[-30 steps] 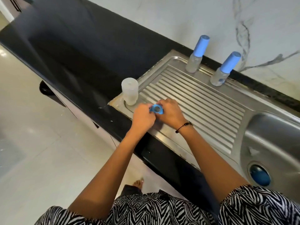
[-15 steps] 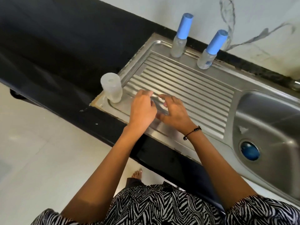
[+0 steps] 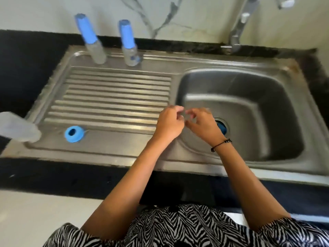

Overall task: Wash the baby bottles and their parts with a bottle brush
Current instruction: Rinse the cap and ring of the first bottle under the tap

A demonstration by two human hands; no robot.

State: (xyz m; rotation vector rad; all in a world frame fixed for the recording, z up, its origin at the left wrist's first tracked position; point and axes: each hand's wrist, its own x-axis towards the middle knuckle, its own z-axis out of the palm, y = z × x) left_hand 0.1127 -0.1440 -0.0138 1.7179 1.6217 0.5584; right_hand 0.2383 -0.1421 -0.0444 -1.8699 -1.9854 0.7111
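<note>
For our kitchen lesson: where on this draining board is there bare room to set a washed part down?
Free: the ribbed middle, between the two bottles behind and the blue ring in front. Crowded: the back edge and the hands beside the basin.

Two clear bottles (image 3: 97, 50) wear light blue caps (image 3: 85, 29), a light blue ring (image 3: 73, 134) lies on the grey steel sink (image 3: 160, 154), the tabletop (image 3: 26, 56) is black, the wall (image 3: 195, 16) white with grey veins, and the sleeves (image 3: 178, 227) black-and-white zebra-striped.
</note>
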